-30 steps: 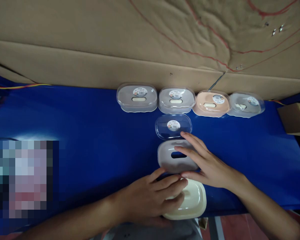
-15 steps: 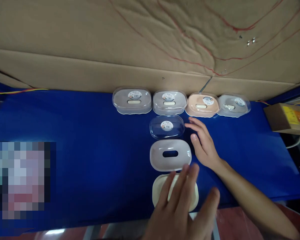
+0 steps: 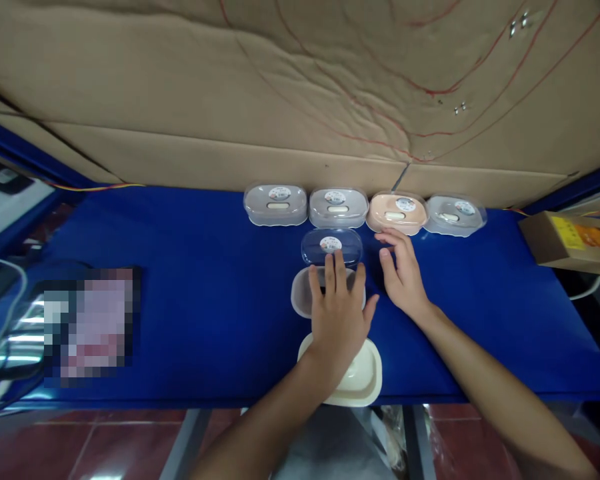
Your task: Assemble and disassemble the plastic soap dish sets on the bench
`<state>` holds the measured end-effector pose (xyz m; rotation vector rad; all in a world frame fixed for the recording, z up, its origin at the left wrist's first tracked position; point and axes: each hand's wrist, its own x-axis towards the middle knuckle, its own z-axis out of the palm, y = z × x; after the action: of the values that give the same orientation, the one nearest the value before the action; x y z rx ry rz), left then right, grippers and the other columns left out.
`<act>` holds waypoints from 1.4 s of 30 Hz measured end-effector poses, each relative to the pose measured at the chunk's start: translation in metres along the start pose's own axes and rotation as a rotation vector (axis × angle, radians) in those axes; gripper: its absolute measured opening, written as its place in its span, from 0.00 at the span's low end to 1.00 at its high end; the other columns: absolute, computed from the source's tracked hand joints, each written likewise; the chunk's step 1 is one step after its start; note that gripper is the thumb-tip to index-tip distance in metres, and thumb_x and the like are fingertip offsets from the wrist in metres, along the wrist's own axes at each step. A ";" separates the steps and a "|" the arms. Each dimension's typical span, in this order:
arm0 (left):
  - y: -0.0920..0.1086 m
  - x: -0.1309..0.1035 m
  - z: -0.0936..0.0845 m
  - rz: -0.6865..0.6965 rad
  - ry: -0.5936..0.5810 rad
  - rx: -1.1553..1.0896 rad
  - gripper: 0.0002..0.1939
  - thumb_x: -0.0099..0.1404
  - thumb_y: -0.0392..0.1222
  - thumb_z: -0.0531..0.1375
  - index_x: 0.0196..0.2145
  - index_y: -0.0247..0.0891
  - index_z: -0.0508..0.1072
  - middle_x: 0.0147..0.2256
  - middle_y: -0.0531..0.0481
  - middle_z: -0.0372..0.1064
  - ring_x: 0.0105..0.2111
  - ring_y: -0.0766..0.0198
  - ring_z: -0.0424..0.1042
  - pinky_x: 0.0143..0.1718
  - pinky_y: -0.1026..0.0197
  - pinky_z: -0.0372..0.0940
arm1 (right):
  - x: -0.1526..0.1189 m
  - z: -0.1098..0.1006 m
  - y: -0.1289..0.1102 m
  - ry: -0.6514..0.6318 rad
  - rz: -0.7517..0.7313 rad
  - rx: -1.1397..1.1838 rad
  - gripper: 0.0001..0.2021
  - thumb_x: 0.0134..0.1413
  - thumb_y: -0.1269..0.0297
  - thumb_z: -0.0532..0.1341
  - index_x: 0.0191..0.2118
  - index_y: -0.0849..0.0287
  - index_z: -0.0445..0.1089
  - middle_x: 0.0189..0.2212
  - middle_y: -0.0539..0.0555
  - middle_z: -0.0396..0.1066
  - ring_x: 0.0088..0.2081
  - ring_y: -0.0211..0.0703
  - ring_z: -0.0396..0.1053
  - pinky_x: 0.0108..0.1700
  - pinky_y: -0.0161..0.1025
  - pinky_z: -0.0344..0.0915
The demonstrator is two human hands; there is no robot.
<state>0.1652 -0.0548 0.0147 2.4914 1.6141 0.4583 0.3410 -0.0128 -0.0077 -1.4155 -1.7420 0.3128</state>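
Observation:
My left hand [image 3: 337, 307], fingers spread, is over the grey oval piece with a slot [image 3: 301, 293], its fingertips near the clear lid [image 3: 310, 247] with a round label. Whether it touches them I cannot tell. Below, partly under my left wrist, lies a cream oval tray [image 3: 367, 380]. My right hand [image 3: 403, 273] holds nothing; its fingers are loosely bent and apart, just right of the clear lid and in front of a peach lidded box [image 3: 410, 212]. Two grey lidded boxes [image 3: 275, 207] [image 3: 339, 209] and a pale grey one [image 3: 455, 217] complete the back row.
A brown cardboard box [image 3: 545, 240] with a yellow label stands at the right. Brown board [image 3: 180, 87] rises behind the blue table [image 3: 205, 300]. At the left are a pixelated item [image 3: 100, 320] and a white cable [image 3: 23, 287].
My left hand has moved forward from above the cream tray to over the slotted grey piece. My right hand has barely moved. The view has shifted, showing more at the left.

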 end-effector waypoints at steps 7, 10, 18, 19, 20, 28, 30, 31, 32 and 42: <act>-0.021 -0.007 -0.009 0.048 0.021 0.090 0.25 0.77 0.48 0.58 0.67 0.36 0.73 0.72 0.27 0.59 0.70 0.28 0.62 0.68 0.22 0.54 | -0.003 0.002 -0.004 -0.038 -0.022 -0.022 0.18 0.78 0.56 0.52 0.64 0.53 0.66 0.66 0.64 0.64 0.71 0.56 0.62 0.71 0.61 0.64; -0.041 -0.011 -0.014 0.091 0.035 0.111 0.25 0.78 0.49 0.58 0.67 0.37 0.73 0.72 0.28 0.59 0.70 0.30 0.62 0.68 0.22 0.55 | -0.005 0.003 -0.005 -0.051 -0.026 -0.030 0.18 0.78 0.55 0.52 0.65 0.51 0.65 0.66 0.64 0.63 0.72 0.58 0.60 0.72 0.65 0.61; -0.121 -0.032 -0.037 0.147 0.029 0.187 0.23 0.78 0.47 0.58 0.66 0.41 0.73 0.73 0.33 0.59 0.71 0.34 0.62 0.69 0.26 0.55 | -0.009 0.007 -0.005 -0.112 -0.066 -0.046 0.20 0.77 0.55 0.54 0.68 0.50 0.60 0.69 0.65 0.58 0.75 0.60 0.54 0.72 0.68 0.59; -0.131 -0.034 -0.040 0.134 0.035 0.204 0.23 0.78 0.48 0.57 0.66 0.41 0.73 0.73 0.33 0.59 0.70 0.34 0.62 0.69 0.27 0.55 | -0.009 0.007 -0.005 -0.117 -0.070 -0.046 0.20 0.77 0.55 0.54 0.68 0.50 0.59 0.69 0.65 0.58 0.75 0.60 0.54 0.73 0.68 0.58; -0.140 -0.037 -0.042 0.118 0.041 0.221 0.23 0.78 0.48 0.57 0.66 0.41 0.73 0.72 0.33 0.59 0.70 0.34 0.62 0.69 0.27 0.55 | -0.009 0.008 -0.004 -0.122 -0.070 -0.045 0.20 0.77 0.55 0.55 0.68 0.50 0.59 0.69 0.65 0.58 0.75 0.61 0.54 0.73 0.68 0.58; -0.206 -0.024 -0.053 -0.065 0.075 0.319 0.25 0.80 0.53 0.51 0.65 0.39 0.72 0.72 0.32 0.58 0.70 0.35 0.62 0.71 0.29 0.50 | -0.009 0.011 -0.001 -0.152 -0.071 -0.050 0.21 0.77 0.54 0.55 0.68 0.50 0.59 0.69 0.66 0.56 0.75 0.61 0.54 0.73 0.68 0.58; -0.219 -0.011 -0.054 -0.090 0.080 0.312 0.27 0.80 0.54 0.50 0.67 0.38 0.69 0.73 0.30 0.57 0.70 0.36 0.61 0.71 0.29 0.49 | -0.009 0.011 -0.001 -0.163 -0.071 -0.055 0.21 0.77 0.53 0.56 0.68 0.51 0.59 0.69 0.66 0.56 0.75 0.61 0.54 0.73 0.67 0.58; -0.225 -0.004 -0.054 -0.096 0.083 0.308 0.28 0.80 0.55 0.49 0.68 0.37 0.68 0.72 0.29 0.57 0.70 0.35 0.61 0.71 0.29 0.48 | -0.009 0.011 -0.001 -0.168 -0.071 -0.058 0.21 0.77 0.53 0.56 0.68 0.51 0.59 0.70 0.66 0.55 0.75 0.61 0.55 0.73 0.67 0.58; -0.231 0.003 -0.054 -0.098 0.085 0.305 0.29 0.80 0.55 0.49 0.69 0.36 0.67 0.72 0.29 0.57 0.70 0.35 0.60 0.71 0.29 0.48 | -0.009 0.012 -0.001 -0.172 -0.070 -0.060 0.21 0.77 0.53 0.56 0.68 0.50 0.59 0.70 0.66 0.55 0.74 0.61 0.55 0.73 0.67 0.58; -0.264 0.050 -0.058 -0.056 0.038 0.242 0.34 0.77 0.61 0.52 0.72 0.41 0.64 0.72 0.31 0.57 0.71 0.39 0.61 0.72 0.31 0.49 | -0.011 0.013 -0.001 -0.223 -0.077 -0.105 0.21 0.76 0.52 0.55 0.68 0.49 0.61 0.71 0.66 0.55 0.70 0.62 0.63 0.69 0.66 0.64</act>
<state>-0.0637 0.0973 0.0052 2.6113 1.8501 0.3217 0.3311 -0.0192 -0.0198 -1.4274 -2.0147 0.3523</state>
